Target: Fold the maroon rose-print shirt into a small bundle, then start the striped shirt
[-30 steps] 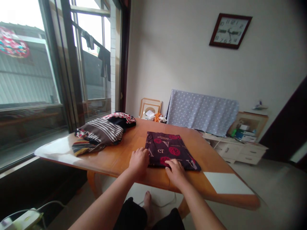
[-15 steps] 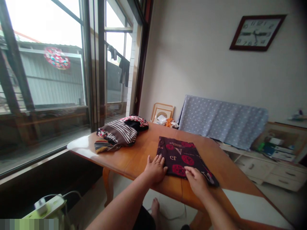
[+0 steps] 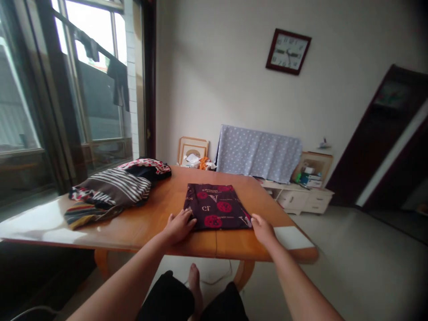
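Note:
A folded dark purple garment (image 3: 214, 206) with red circles and pale lettering lies flat on the wooden table (image 3: 230, 244) in front of me. My left hand (image 3: 180, 226) rests on its near left edge, fingers extended and lying flat. At the near right corner, my right hand (image 3: 262, 227) is closed, with thumb and fingertips pinching the edge of the cloth. The underside of that grip is hidden.
To the left on the table is a heap of clothes (image 3: 117, 189), striped and patterned. A white sheet-like patch (image 3: 293, 237) lies at the right end. Behind the table stand a dotted blue cover (image 3: 257, 151) and a white cabinet (image 3: 302, 198).
My view has turned to the right. My right hand has moved from the garment's near edge out to its right corner. The left hand stays at the left edge.

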{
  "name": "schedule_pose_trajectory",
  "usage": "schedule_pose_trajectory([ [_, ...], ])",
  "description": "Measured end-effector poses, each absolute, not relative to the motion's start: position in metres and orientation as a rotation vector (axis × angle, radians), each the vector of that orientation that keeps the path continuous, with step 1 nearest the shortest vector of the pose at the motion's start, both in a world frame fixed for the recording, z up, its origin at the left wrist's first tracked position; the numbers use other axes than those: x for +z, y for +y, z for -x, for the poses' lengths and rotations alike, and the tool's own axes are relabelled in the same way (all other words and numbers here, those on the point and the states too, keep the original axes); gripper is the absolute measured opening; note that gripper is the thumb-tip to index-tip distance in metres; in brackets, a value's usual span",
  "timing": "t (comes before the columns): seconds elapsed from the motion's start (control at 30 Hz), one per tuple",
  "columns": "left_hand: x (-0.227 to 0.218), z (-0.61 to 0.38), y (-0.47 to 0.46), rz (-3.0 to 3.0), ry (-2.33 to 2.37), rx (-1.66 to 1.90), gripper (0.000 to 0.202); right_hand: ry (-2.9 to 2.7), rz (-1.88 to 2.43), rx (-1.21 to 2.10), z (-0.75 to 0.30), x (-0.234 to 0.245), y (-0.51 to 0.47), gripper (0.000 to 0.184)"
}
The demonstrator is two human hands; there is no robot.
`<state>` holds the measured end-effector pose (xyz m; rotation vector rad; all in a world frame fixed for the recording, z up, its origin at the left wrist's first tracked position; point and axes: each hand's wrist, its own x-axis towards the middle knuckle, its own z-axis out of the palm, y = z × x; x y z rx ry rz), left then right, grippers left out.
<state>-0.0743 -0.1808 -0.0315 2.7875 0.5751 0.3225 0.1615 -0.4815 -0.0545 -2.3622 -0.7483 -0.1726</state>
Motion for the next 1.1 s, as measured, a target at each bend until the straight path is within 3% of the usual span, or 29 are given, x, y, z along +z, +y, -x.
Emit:
schedule_pose_trajectory([
  [0.17,-0.024,0.094,-0.172,-2.813,0.448,0.553,0.032,-0.527,2.407,-0.207,-0.168,-0.041,-0.507,0.043],
  [0.33,-0.019,0.102,-0.181,-2.920,0.391,0.411,0.021,-0.484,2.490,-0.144,-0.161,-0.037,-0.499,0.036],
  [0.73,-0.010,0.103,-0.186,-3.054,0.466,0.318,0.028,-0.385,2.751,-0.010,-0.148,-0.040,-0.475,0.037],
  [0.9,-0.003,0.118,-0.177,-3.019,0.363,0.269,0.021,-0.429,2.732,-0.031,-0.135,-0.049,-0.499,0.044],
  [1.1,0.010,0.093,-0.179,-2.935,0.399,0.415,0.039,-0.617,2.507,-0.342,-0.136,-0.017,-0.482,0.034],
])
